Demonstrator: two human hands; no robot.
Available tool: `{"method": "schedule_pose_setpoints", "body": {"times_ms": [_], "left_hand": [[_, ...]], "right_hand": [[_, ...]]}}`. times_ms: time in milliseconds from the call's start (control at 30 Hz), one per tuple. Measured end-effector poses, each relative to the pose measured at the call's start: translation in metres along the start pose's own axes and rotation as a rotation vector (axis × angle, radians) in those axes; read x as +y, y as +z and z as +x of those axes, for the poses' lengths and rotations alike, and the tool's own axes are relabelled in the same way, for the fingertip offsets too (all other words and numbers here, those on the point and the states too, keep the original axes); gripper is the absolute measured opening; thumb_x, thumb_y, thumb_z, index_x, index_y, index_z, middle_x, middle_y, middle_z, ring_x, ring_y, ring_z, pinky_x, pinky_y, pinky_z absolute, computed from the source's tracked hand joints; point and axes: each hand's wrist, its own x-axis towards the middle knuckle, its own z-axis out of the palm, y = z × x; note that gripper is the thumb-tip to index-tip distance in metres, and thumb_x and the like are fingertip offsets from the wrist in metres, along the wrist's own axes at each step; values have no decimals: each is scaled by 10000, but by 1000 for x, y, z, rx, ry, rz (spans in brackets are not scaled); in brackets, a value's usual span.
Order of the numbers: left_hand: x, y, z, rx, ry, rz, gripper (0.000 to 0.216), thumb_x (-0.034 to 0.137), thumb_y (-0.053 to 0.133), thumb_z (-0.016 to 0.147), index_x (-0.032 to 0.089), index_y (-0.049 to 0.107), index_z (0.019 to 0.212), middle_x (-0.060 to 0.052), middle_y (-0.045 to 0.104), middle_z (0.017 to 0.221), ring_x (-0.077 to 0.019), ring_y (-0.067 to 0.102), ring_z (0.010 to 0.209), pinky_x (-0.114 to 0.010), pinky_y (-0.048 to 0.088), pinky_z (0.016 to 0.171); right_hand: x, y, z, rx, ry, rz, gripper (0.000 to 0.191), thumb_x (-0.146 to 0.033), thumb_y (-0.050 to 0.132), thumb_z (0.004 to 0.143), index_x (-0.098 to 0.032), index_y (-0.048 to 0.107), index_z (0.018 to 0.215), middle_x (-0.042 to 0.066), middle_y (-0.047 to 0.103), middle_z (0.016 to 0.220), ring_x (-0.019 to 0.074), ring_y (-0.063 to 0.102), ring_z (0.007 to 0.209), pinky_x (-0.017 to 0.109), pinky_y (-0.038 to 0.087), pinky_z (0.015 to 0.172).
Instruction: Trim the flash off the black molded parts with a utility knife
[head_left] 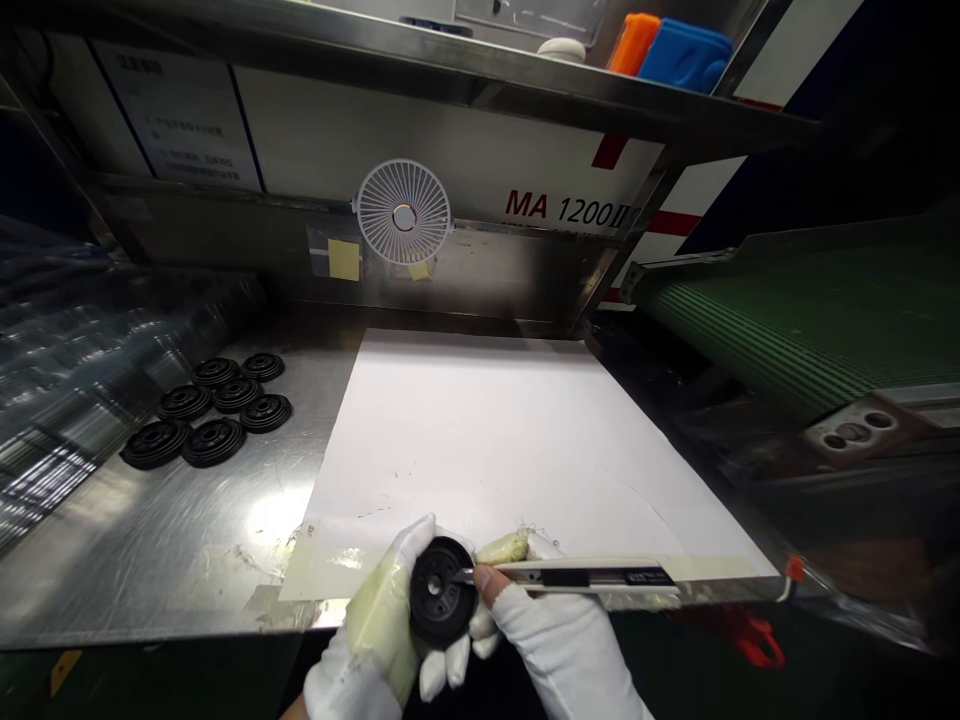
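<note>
Black round plastic disc (441, 598): it is being held just in front of the near edge of the white paper sheet (487, 430), with its face turned up towards the camera.
Left hand (379, 640): in a white glove with a yellowish palm, it is cupping the disc from behind and below, and the fingers are wrapping around its rim.
Right hand (555, 645): also gloved, it is pinching a long cream utility knife (577, 575) close to the blade, and the tip is touching the disc near its centre hole.
Doing it well: I think the blade should be moving in short, light strokes away from the left fingers, while the disc is resting firmly in the palm.
Seven similar black discs (210, 410): they are lying in a group on the steel table (172, 540), well to the left of the sheet.
Small white fan (403, 211): it is standing behind the far edge of the sheet.
</note>
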Motion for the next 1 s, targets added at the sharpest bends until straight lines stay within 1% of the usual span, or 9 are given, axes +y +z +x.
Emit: {"method": "schedule_pose_setpoints", "body": {"times_ms": [133,267,467,533,600,667,733,833,1000], "left_hand": [[0,0,1,-6,20,-14,760,639,220,828,67,557,456,-140,557,488,-77,436,279,-171,173,270],[1,0,2,17,-17,0,812,662,183,818,44,560,450,-139,530,467,-75,415,256,-167,157,260],[-1,4,1,19,5,-7,803,682,204,819,55,567,474,-139,553,504,-79,441,290,-165,194,264],[-1,5,-4,33,66,-5,793,691,240,818,49,585,505,-137,557,507,-97,491,347,-158,253,288],[1,5,-10,28,162,-12,750,694,342,803,27,649,650,-149,605,574,-149,584,475,-184,412,390],[5,5,-18,33,237,-38,580,589,517,792,53,668,953,-151,673,746,-214,658,656,-294,546,608],[9,4,-22,61,292,-68,415,382,638,778,156,615,1124,-118,691,923,-248,669,843,-396,548,788],[10,1,-21,126,402,-72,247,215,663,748,192,661,994,-75,691,974,-213,637,956,-328,522,844],[3,-4,-7,144,540,-12,284,275,842,524,208,712,768,-42,712,826,-179,647,820,-245,517,737]], "right_hand": [[-4,-1,0,-27,2,4,491,-634,678,641,-149,610,674,30,611,519,135,565,454,246,439,465],[-2,-3,-1,-32,-1,-21,503,-632,665,659,-146,601,547,59,622,531,152,591,505,273,476,545],[6,-2,-1,-2,19,17,496,-626,702,618,-145,609,548,55,621,537,148,583,502,264,473,527],[2,-2,-1,-8,42,53,487,-599,702,645,-142,594,519,52,610,518,149,589,509,261,482,535],[-6,-4,-1,8,32,109,433,-544,729,654,-140,607,561,41,617,510,148,598,499,254,494,523],[-16,-9,-1,63,-10,144,350,-458,791,615,-147,633,645,25,638,519,146,600,473,247,505,494],[-22,-15,-2,117,-50,152,304,-390,824,583,-168,642,679,8,639,512,147,591,445,257,518,475],[-25,-18,-5,108,-65,181,266,-413,783,635,-199,633,685,-8,599,457,149,542,379,285,501,427],[-18,-6,-6,94,-52,198,287,-455,741,680,-205,608,727,-6,586,442,132,480,327,271,430,359]]}}
